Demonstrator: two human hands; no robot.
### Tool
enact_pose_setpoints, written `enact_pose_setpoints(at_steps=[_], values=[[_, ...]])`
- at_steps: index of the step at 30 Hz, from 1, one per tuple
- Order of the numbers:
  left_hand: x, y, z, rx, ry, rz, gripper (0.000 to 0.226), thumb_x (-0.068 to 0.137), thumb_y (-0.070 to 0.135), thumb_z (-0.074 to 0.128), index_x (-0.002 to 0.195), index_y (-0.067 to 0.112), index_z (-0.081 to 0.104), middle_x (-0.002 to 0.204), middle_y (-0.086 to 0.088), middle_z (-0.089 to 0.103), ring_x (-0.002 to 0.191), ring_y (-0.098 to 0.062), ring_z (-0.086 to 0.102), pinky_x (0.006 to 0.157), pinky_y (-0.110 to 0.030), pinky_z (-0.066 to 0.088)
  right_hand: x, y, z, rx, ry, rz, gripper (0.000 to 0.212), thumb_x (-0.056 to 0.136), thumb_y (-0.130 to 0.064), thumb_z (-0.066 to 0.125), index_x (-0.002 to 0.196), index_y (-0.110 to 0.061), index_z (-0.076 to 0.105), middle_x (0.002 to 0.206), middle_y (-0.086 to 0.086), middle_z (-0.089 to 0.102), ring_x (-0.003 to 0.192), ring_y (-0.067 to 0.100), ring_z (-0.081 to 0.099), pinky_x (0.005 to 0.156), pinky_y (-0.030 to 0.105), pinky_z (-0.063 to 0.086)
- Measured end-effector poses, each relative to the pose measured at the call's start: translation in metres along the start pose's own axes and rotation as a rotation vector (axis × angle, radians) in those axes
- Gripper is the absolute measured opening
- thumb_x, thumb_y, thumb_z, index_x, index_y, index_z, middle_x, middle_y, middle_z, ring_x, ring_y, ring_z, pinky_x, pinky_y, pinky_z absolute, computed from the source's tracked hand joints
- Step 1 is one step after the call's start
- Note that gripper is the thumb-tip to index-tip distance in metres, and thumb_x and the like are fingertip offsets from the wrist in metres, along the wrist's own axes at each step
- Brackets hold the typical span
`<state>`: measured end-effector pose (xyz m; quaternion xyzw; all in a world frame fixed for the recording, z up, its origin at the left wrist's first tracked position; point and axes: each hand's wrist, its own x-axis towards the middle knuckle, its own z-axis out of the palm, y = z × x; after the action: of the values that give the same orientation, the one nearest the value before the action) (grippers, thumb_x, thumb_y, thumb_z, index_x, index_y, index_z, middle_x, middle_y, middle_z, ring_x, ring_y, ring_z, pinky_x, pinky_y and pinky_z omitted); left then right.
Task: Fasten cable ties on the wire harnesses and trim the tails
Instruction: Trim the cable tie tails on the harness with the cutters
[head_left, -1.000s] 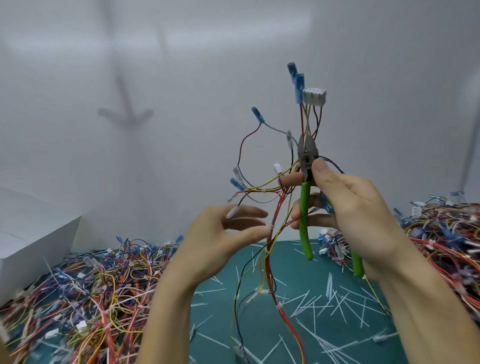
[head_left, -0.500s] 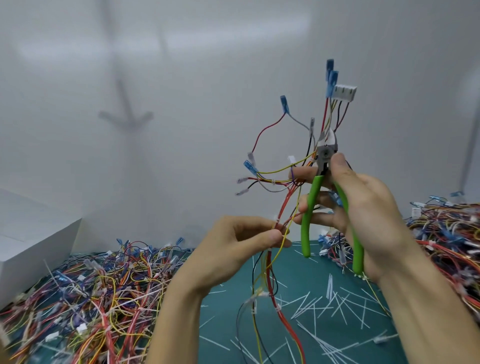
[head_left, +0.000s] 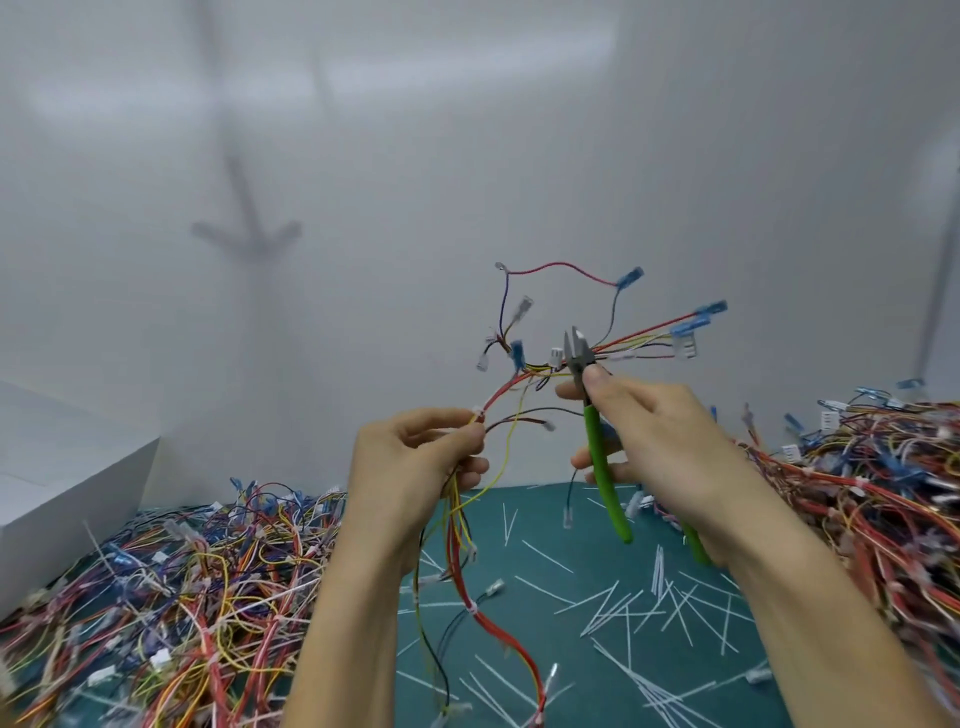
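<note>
Looking at this one, the whole thing comes down to where the cable tie (head_left: 477, 415) sits versus the flush cutters (head_left: 592, 432). The left hand (head_left: 415, 467) has a pinch grip on the wire harness (head_left: 506, 387) right at that small white tie, thumb and forefinger closed on the bundle. The right hand (head_left: 660, 431) is wrapped around the green handles with the thumb up by the pivot. The jaws point straight up and look slightly apart, with nothing between them as far as I can tell. The harness trunk runs from the left hand's pinch up and to the right, passes just beside the cutter head, then fans out into blue terminals and a white connector further right. So the tie lies down and left of the cutter nose, near it but not touching, and the trunk runs across the tool's line. I can't make out whether a tail sticks out of that tie. I'd guess the cutters have to tip down-left to reach it. Below, the teal worktop (head_left: 524, 618) is littered with trimmed tails (head_left: 623, 603), and there are harness piles on both sides.
</note>
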<state>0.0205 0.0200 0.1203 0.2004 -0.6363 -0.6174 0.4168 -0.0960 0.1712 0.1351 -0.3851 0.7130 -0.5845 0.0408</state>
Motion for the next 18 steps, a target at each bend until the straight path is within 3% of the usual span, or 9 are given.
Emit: enact_pose_setpoints(at_steps=[4, 8, 11, 14, 18], values=[[0.005, -0.003, -0.003, -0.024, 0.098, -0.018, 0.006, 0.085, -0.003, 0.068, 0.082, 0.000, 0.071, 0.065, -0.014, 0.067, 0.050, -0.017, 0.067, 0.049, -0.020, 0.053, -0.002, -0.001, -0.002, -0.189, 0.001, -0.050, 0.038, 0.098, -0.056, 0.041, 0.089, -0.034, 0.070, 0.072, -0.018, 0.071, 0.066, 0.007, 0.070, 0.078, 0.042, 0.057], [0.006, -0.006, -0.004, -0.023, 0.137, -0.009, 0.009, 0.086, -0.006, 0.065, 0.079, -0.001, 0.066, 0.058, -0.010, 0.067, 0.049, -0.017, 0.068, 0.046, -0.019, 0.051, -0.007, -0.006, -0.006, -0.430, -0.120, -0.047, 0.049, 0.094, -0.060, 0.039, 0.086, -0.021, 0.068, 0.080, 0.000, 0.072, 0.076, 0.020, 0.068, 0.080, 0.041, 0.055], [0.006, -0.007, -0.004, 0.000, 0.147, 0.019, 0.009, 0.086, -0.005, 0.064, 0.079, 0.000, 0.067, 0.057, -0.009, 0.069, 0.052, -0.020, 0.070, 0.047, -0.020, 0.052, -0.010, -0.009, 0.000, -0.556, -0.201, -0.069, 0.054, 0.093, -0.063, 0.036, 0.085, -0.017, 0.064, 0.079, 0.001, 0.070, 0.077, 0.021, 0.063, 0.074, 0.039, 0.051], [0.006, -0.007, -0.003, 0.079, 0.152, 0.072, 0.008, 0.086, -0.003, 0.066, 0.079, 0.002, 0.068, 0.061, -0.009, 0.071, 0.059, -0.024, 0.073, 0.055, -0.026, 0.056, -0.014, -0.010, 0.013, -0.625, -0.154, -0.132, 0.054, 0.095, -0.063, 0.035, 0.076, -0.016, 0.053, 0.069, 0.001, 0.058, 0.069, 0.023, 0.053, 0.061, 0.038, 0.040], [0.001, -0.002, 0.004, 0.177, 0.138, 0.142, 0.012, 0.084, 0.001, 0.068, 0.075, 0.008, 0.069, 0.053, -0.001, 0.067, 0.057, -0.023, 0.073, 0.061, -0.032, 0.059, -0.014, -0.008, 0.027, -0.718, -0.055, -0.193, 0.045, 0.098, -0.061, 0.034, 0.091, -0.023, 0.057, 0.081, -0.004, 0.056, 0.082, 0.024, 0.054, 0.063, 0.036, 0.038]])
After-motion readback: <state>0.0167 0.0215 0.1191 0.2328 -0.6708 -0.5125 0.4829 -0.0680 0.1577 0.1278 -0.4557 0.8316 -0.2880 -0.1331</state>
